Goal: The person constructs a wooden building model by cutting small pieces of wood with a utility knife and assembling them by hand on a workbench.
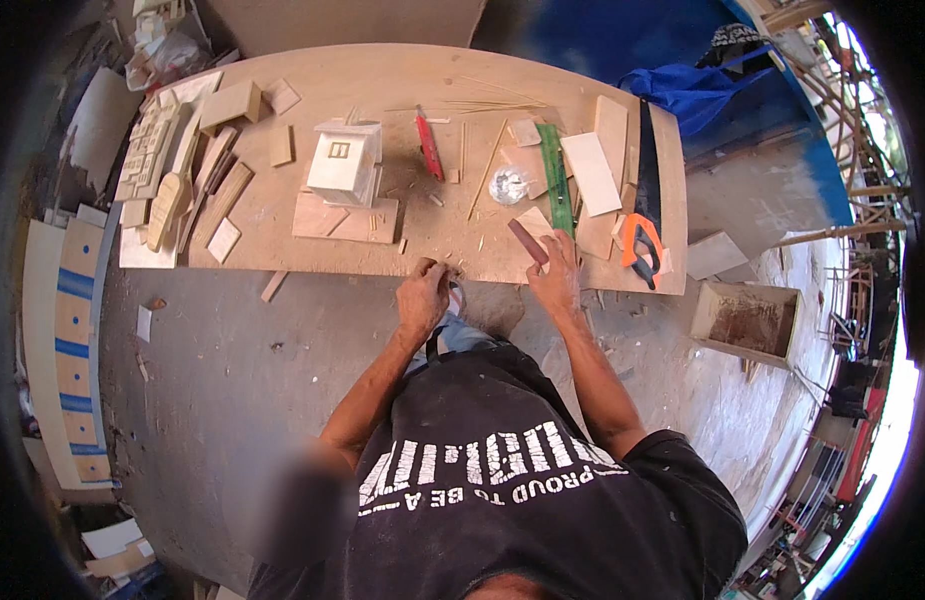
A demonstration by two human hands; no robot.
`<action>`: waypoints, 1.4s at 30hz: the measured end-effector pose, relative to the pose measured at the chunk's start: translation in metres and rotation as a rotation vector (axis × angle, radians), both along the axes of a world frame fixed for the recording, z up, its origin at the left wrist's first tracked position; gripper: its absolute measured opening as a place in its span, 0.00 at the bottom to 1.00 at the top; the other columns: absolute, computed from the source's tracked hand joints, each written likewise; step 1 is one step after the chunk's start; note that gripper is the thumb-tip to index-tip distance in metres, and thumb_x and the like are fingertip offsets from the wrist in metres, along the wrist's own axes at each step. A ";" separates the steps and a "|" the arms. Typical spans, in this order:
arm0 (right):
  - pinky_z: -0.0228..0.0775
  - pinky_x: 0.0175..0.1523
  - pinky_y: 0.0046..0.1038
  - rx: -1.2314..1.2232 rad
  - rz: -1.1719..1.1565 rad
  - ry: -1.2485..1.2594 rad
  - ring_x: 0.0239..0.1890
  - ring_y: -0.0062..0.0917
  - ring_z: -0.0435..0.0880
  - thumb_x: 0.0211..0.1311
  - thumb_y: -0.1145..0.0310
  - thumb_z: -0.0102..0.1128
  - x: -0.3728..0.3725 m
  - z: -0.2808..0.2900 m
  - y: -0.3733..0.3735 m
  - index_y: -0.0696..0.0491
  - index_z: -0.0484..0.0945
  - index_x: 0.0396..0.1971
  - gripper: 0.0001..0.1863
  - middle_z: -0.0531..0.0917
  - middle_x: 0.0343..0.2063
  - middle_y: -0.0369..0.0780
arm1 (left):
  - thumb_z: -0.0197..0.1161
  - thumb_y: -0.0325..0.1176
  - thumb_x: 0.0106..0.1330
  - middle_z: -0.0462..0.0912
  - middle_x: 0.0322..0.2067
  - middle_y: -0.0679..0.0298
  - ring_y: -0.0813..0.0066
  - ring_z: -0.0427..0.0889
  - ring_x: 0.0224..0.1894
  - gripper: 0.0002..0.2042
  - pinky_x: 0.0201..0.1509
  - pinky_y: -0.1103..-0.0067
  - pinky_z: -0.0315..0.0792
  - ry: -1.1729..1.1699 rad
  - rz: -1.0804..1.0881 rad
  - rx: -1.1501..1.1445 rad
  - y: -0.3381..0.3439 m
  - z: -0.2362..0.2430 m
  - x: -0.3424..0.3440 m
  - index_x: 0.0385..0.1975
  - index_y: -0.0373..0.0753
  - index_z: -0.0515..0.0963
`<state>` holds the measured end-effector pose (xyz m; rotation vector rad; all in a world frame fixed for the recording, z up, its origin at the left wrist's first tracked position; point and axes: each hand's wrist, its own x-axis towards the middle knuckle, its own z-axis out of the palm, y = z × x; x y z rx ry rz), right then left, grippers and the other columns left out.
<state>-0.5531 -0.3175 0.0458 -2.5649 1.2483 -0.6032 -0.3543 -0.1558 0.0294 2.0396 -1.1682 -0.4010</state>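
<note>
Your left hand [422,297] is curling its fingers on the near right side of the little house [340,170]; I cannot tell whether it is gripping anything. Your right hand [555,282] is grasping a dark brown stick [527,243], farther right of the house. The house is standing on the desk [352,82], and a red tool [428,146] is lying just right of it.

A woodworking workshop
Offcuts [224,240], thin boards [590,173] and an orange-and-black hand tool [631,236] lie on a wooden bench [402,80]; scraps [144,323] litter the worn grey floor [212,350].
</note>
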 end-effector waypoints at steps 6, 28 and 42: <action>0.68 0.59 0.46 0.015 -0.120 -0.069 0.59 0.48 0.72 0.45 0.74 0.63 -0.020 0.008 0.008 0.55 0.76 0.50 0.26 0.72 0.57 0.50 | 0.61 0.30 0.60 0.81 0.39 0.62 0.60 0.83 0.40 0.07 0.36 0.66 0.78 -0.215 -0.249 -0.025 -0.010 -0.018 0.000 0.36 0.42 0.81; 0.60 0.65 0.50 0.086 0.140 0.016 0.64 0.44 0.66 0.50 0.72 0.62 -0.013 -0.012 0.020 0.54 0.77 0.51 0.24 0.70 0.61 0.46 | 0.61 0.35 0.61 0.73 0.40 0.61 0.65 0.82 0.40 0.11 0.29 0.68 0.82 -0.533 -0.536 0.073 -0.021 -0.016 0.013 0.39 0.37 0.74; 0.63 0.53 0.44 -0.136 -0.138 0.183 0.42 0.35 0.81 0.52 0.68 0.66 -0.018 -0.011 -0.072 0.52 0.81 0.41 0.15 0.83 0.34 0.41 | 0.57 0.22 0.67 0.82 0.23 0.53 0.68 0.83 0.27 0.11 0.33 0.72 0.75 0.247 0.060 -0.166 -0.057 -0.022 0.027 0.47 0.28 0.78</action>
